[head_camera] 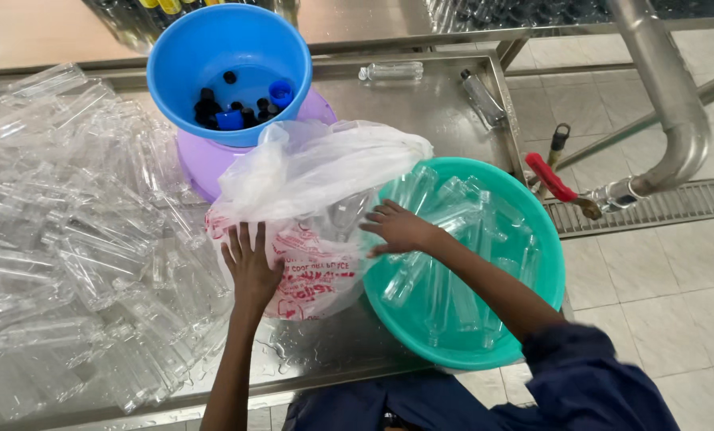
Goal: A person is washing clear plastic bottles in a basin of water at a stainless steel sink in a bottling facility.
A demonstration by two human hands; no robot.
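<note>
Between the two hands on the tabletop (pixel 421 104) stood a white plastic bag (pixel 309 207) with red print, slumped against the rim of a teal basin (pixel 545 239) full of clear bottles. The left hand (pixel 251 263) lay flat on the bag's front, fingers spread; the right hand (pixel 397 227) rested at the bag's edge over the basin, fingers loosely spread, pinching nothing. Steadying the thin, slippery bag with both palms looked wise, since the wet steel beneath offered little grip. Loose clear bottles (pixel 69 239) crowded the left side, and a blue bowl (pixel 229 56) of caps on a purple one (pixel 205 164) hemmed the bag in behind.
</note>
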